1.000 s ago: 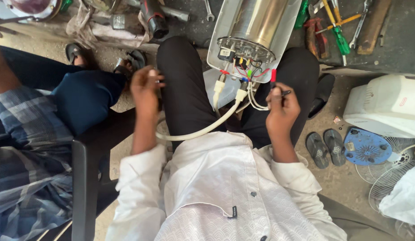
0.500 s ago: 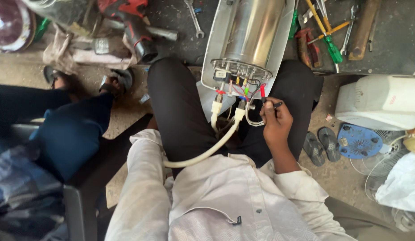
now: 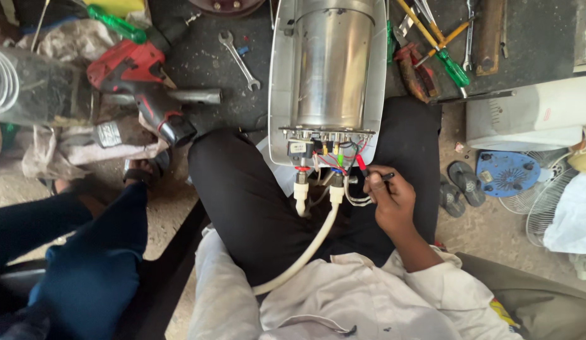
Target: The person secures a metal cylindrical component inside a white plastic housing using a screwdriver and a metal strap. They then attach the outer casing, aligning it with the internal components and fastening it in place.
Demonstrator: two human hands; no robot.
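An opened water heater (image 3: 330, 69), a steel tank in a white casing, leans from the dark workbench onto my lap. At its lower end sit coloured wires and terminals (image 3: 334, 157), and two white hoses (image 3: 318, 233) run down over my black trousers. My right hand (image 3: 393, 204) is at the wiring on the right side, pinching a thin black probe with a red tip (image 3: 368, 171) that touches the wire bundle. My left hand is out of view; only its white sleeve (image 3: 220, 289) shows.
A red cordless drill (image 3: 145, 88), a spanner (image 3: 239, 60) and screwdrivers (image 3: 441, 53) lie on the bench. Another person's blue-trousered leg (image 3: 97, 252) is at the left. Sandals (image 3: 460, 186), a blue fan base (image 3: 507, 173), a fan grille (image 3: 548, 201) and a white appliance (image 3: 526, 116) are on the right.
My left hand left my thigh and went out of view. My right hand stayed at the wiring with the probe. The view shifted so the heater appears closer.
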